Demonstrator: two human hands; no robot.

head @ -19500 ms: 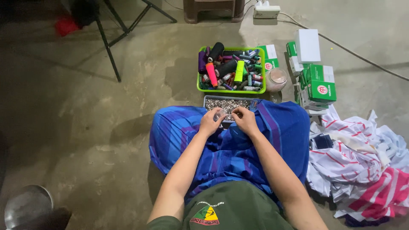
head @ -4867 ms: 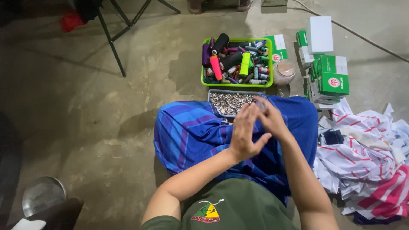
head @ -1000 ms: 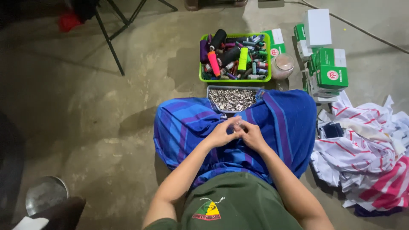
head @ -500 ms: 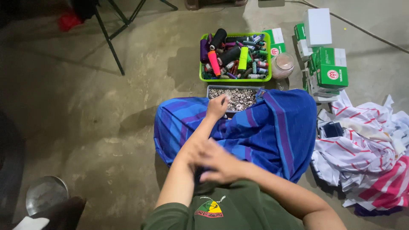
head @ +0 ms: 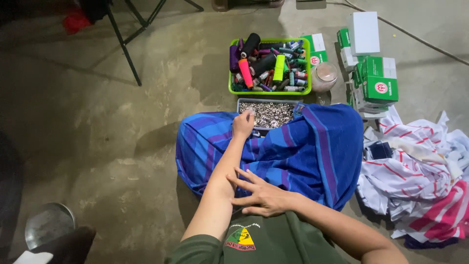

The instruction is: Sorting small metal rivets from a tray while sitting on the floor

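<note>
Nearest the camera, the right hand lies with fingers spread wide and empty, palm against the left forearm just above the lap, which is covered by a blue striped cloth. The left hand reaches forward over the cloth to the grey tray of small metal parts on the concrete floor; its fingers are drawn narrow at the tray's near left corner, and whether a part is pinched between them cannot be told. Step in hand, as judged: picking a small metal part from the tray with the left hand. The next move calls for a fine pinch on a single piece and a lift clear of the tray rim. Beyond the tray stands a green basket of thread spools, a clear jar beside it, and green-and-white boxes to the right; red-and-white striped fabric lies well right. Against half a second ago, the left hand is at the same tray; the right hand, then blurred across the forearm, now rests flat on it
</note>
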